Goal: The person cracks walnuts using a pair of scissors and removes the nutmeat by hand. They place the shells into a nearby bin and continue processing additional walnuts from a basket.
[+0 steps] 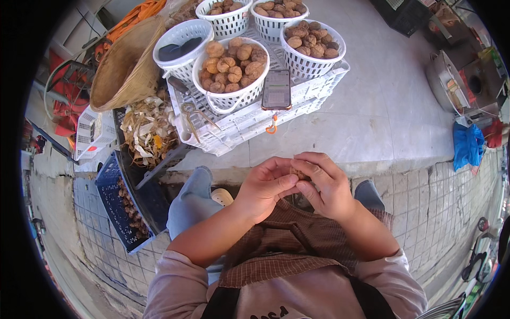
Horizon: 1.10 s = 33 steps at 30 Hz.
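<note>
Between the fingertips of my left hand (267, 185) and my right hand (324, 185) is a small brown walnut (299, 174), mostly covered by the fingers. Both hands are above my lap, over a brown checked apron (318, 233). Ahead of them, a white plastic basket (255, 89) heaped with walnuts (235, 73) rests on upturned-looking white crates (247, 137). A phone (276, 89) with an orange clip lies beside that basket. Metal pliers or a cracker (191, 119) and a dark-handled tool (178, 85) lie at the crates' left side.
More white baskets stand behind, several with walnuts; one (183, 30) holds something dark. At left are a woven basket (125, 67), a pile of husks or peelings (147, 131) and a blue crate (107, 211) containing walnuts. A blue plastic bag (468, 145) and metal pot (442, 81) are at right.
</note>
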Each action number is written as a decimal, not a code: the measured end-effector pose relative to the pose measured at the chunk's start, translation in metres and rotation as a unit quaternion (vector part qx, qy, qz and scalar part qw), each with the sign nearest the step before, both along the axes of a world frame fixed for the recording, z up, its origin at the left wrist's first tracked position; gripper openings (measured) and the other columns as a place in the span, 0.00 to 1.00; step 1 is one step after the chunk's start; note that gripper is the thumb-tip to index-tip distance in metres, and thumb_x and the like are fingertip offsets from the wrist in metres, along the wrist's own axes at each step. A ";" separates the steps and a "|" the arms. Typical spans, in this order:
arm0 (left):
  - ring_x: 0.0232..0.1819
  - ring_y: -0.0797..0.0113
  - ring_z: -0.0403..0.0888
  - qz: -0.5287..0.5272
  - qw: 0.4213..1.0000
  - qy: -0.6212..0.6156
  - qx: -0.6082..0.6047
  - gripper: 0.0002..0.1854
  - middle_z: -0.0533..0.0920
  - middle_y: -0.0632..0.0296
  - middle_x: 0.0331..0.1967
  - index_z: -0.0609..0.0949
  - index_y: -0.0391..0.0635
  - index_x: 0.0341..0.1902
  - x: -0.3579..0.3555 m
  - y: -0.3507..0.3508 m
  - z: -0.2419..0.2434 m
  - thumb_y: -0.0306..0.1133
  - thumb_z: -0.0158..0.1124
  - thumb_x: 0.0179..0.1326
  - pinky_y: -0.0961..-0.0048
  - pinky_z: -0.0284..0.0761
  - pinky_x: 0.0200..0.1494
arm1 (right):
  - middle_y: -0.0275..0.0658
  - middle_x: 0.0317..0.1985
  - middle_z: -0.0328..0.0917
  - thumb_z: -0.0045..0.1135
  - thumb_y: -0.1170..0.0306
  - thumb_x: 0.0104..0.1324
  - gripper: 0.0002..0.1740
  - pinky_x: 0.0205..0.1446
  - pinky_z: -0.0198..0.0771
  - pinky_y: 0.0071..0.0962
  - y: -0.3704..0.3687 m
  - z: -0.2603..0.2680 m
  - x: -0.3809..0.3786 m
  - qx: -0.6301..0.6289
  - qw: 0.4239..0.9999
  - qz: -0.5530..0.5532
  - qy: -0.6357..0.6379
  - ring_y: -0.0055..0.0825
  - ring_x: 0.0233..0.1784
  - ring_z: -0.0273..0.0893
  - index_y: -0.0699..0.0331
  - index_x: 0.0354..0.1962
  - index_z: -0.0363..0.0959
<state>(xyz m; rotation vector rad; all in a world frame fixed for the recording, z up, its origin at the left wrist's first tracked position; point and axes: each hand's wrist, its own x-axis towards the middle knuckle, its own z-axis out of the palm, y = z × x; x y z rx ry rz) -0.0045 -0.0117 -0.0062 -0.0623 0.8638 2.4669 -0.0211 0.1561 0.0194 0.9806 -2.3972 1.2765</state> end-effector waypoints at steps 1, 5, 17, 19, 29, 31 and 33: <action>0.45 0.70 0.77 -0.006 1.000 -0.005 -0.005 0.13 0.77 0.61 0.41 0.72 0.40 0.48 0.000 0.005 -0.001 0.24 0.56 0.59 0.73 0.76 0.49 | 0.44 0.42 0.72 0.59 0.74 0.51 0.20 0.38 0.74 0.31 0.006 -0.001 0.002 0.004 1.000 -0.006 -0.001 0.39 0.38 0.76 0.67 0.43 0.71; 0.43 0.70 0.77 -0.002 1.000 -0.005 -0.008 0.11 0.78 0.60 0.40 0.73 0.39 0.46 0.001 0.023 -0.006 0.23 0.56 0.59 0.74 0.77 0.47 | 0.44 0.41 0.73 0.59 0.75 0.50 0.20 0.37 0.74 0.30 0.024 -0.007 0.007 0.042 0.998 -0.041 0.037 0.39 0.37 0.77 0.66 0.43 0.71; 0.43 0.71 0.77 0.021 1.000 -0.003 0.007 0.12 0.78 0.60 0.41 0.72 0.39 0.46 0.010 0.033 -0.010 0.22 0.56 0.59 0.72 0.77 0.48 | 0.45 0.37 0.77 0.54 0.79 0.52 0.13 0.35 0.75 0.29 0.018 -0.013 0.016 -0.003 0.989 -0.130 0.067 0.38 0.33 0.78 0.67 0.38 0.73; 0.43 0.71 0.77 0.024 1.000 -0.012 0.005 0.12 0.78 0.60 0.40 0.71 0.38 0.46 0.010 0.031 -0.009 0.23 0.56 0.58 0.71 0.77 0.49 | 0.46 0.37 0.78 0.53 0.79 0.53 0.12 0.35 0.75 0.29 0.016 -0.012 0.017 0.000 0.989 -0.135 0.055 0.38 0.33 0.78 0.67 0.38 0.73; 0.45 0.65 0.78 0.012 0.999 -0.037 -0.014 0.15 0.77 0.54 0.45 0.70 0.36 0.51 0.009 0.024 0.000 0.20 0.51 0.58 0.68 0.75 0.52 | 0.46 0.35 0.78 0.47 0.80 0.60 0.09 0.39 0.75 0.26 0.009 -0.013 0.013 -0.046 0.983 -0.175 -0.044 0.34 0.36 0.79 0.70 0.38 0.73; 0.46 0.64 0.77 -0.006 0.999 -0.032 -0.033 0.15 0.77 0.52 0.46 0.70 0.36 0.51 0.009 0.022 0.002 0.20 0.49 0.59 0.67 0.74 0.54 | 0.43 0.34 0.79 0.43 0.78 0.64 0.10 0.36 0.74 0.22 0.011 -0.011 0.010 -0.103 0.969 -0.174 -0.142 0.27 0.34 0.78 0.71 0.39 0.72; 0.46 0.62 0.77 -0.012 0.999 -0.027 -0.035 0.16 0.77 0.52 0.45 0.70 0.35 0.51 0.009 0.021 0.003 0.21 0.49 0.59 0.68 0.74 0.53 | 0.41 0.34 0.79 0.39 0.76 0.67 0.11 0.34 0.72 0.19 0.016 -0.009 0.007 -0.180 0.936 -0.152 -0.260 0.21 0.32 0.76 0.71 0.40 0.72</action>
